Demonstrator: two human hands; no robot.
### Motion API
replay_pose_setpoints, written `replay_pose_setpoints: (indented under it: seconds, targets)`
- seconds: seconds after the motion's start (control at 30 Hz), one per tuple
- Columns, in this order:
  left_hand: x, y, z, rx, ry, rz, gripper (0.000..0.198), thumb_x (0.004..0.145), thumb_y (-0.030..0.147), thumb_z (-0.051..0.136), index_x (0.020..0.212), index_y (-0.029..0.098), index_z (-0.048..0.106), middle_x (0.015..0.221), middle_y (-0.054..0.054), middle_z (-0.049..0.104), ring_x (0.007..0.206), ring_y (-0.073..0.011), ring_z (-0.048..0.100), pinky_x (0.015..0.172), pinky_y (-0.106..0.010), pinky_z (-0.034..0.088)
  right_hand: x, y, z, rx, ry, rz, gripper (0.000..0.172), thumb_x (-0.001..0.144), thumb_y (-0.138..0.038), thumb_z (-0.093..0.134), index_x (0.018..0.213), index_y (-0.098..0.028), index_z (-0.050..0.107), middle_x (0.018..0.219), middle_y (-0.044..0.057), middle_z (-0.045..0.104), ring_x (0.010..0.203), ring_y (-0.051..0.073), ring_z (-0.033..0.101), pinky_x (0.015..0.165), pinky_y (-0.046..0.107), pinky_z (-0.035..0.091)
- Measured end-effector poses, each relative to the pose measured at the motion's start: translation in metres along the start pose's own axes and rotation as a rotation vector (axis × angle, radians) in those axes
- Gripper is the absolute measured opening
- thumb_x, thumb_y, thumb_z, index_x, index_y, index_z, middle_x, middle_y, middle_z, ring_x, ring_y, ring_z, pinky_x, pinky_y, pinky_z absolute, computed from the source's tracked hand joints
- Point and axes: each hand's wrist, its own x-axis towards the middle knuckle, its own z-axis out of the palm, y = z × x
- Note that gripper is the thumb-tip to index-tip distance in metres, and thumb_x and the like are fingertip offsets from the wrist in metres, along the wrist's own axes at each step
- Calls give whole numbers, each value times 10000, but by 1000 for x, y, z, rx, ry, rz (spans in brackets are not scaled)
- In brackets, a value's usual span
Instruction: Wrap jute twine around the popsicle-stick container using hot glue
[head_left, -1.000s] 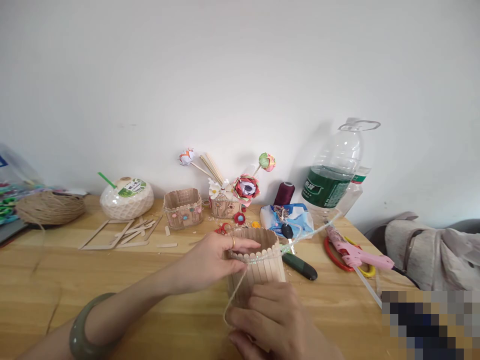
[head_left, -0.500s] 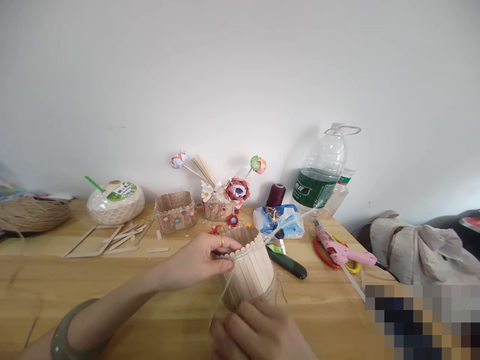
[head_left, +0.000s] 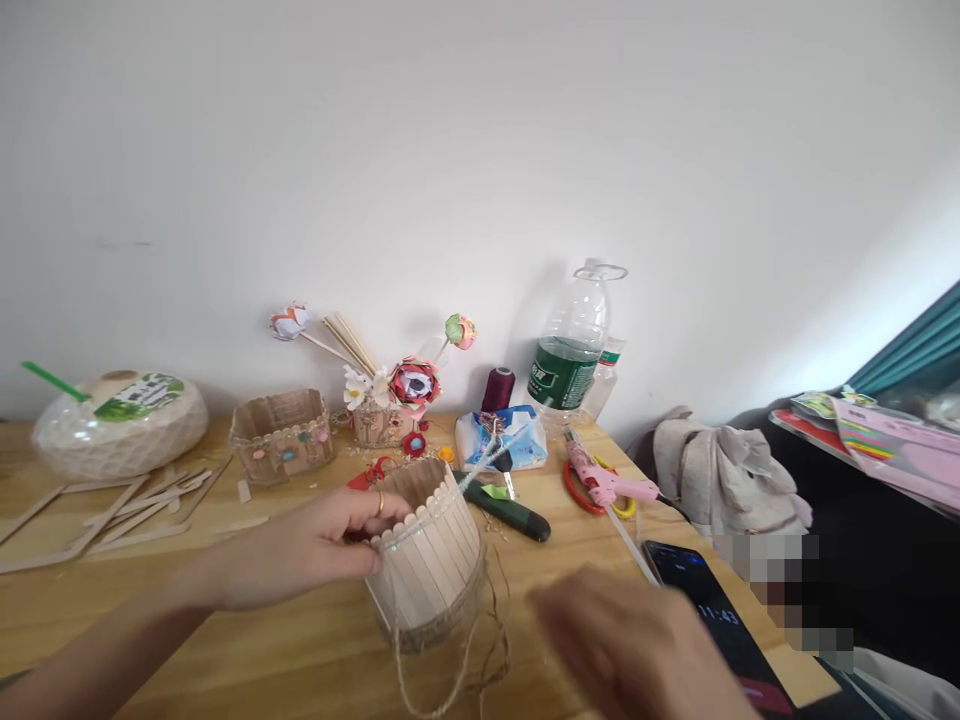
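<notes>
My left hand (head_left: 322,545) grips the rim of a round basket (head_left: 431,560) made of upright wooden sticks, its fingers inside and thumb outside. The basket tilts a little on the table. Twine (head_left: 405,680) hangs in a loop from its front, and more twine wraps its base. A pale shiny cord runs along the rim and sticks out to the right. To the right of the basket, my right hand (head_left: 630,640) is blurred by motion, its fingers hard to make out.
Behind stand a stick box (head_left: 281,435), a pot with paper flowers (head_left: 382,425), a wrapped coconut (head_left: 124,425) and a large bottle (head_left: 570,350). A green-black cutter (head_left: 510,510), pink glue gun (head_left: 607,485) and phone (head_left: 712,620) lie right. Loose sticks (head_left: 135,505) lie left.
My right hand has moved away from the basket's base to the right, and the twine loop now hangs free. The view has turned right, bringing the phone into sight.
</notes>
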Motion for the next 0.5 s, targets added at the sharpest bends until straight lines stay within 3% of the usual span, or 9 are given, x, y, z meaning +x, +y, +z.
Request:
replay_pose_setpoints:
  seconds: [0.07, 0.13, 0.2, 0.33, 0.5]
  targets:
    - [1, -2, 2, -16, -6, 14, 400, 812, 109, 499, 1165, 263, 605, 1106, 17, 675, 1029, -197, 606, 863, -248, 449, -8, 41, 1, -265, 26, 270, 259, 916, -182, 397, 849, -190, 648, 710, 43, 672, 560, 164, 617, 440, 254, 424]
    - [2, -5, 3, -10, -1, 20, 392, 819, 128, 501, 1176, 253, 605, 1131, 1, 668, 1047, -219, 598, 886, -279, 449, -17, 80, 2, -416, -172, 479, 242, 897, -169, 414, 954, -211, 645, 893, 56, 700, 731, 198, 666, 466, 247, 441]
    - [2, -7, 3, 9, 17, 18, 389, 829, 152, 502, 1193, 249, 597, 1160, -10, 658, 1080, -231, 582, 924, -307, 436, -23, 110, 6, -469, -387, 597, 339, 860, -67, 383, 1072, -206, 609, 1096, 77, 653, 941, 218, 640, 530, 251, 465]
    - [2, -8, 4, 68, 67, 44, 371, 866, 219, 505, 1230, 250, 570, 1248, -23, 610, 1172, -230, 523, 992, -335, 388, -29, 145, 22, -487, -462, 630, 362, 824, -42, 421, 1132, -149, 578, 1136, 142, 622, 945, 252, 640, 636, 307, 480]
    - [5, -8, 6, -20, 56, 144, 353, 877, 229, 525, 1227, 250, 572, 1244, -29, 617, 1141, -219, 550, 973, -316, 401, -27, 158, 35, -482, -506, 612, 281, 810, -55, 457, 1028, -158, 602, 1050, 118, 644, 755, 230, 688, 522, 281, 438]
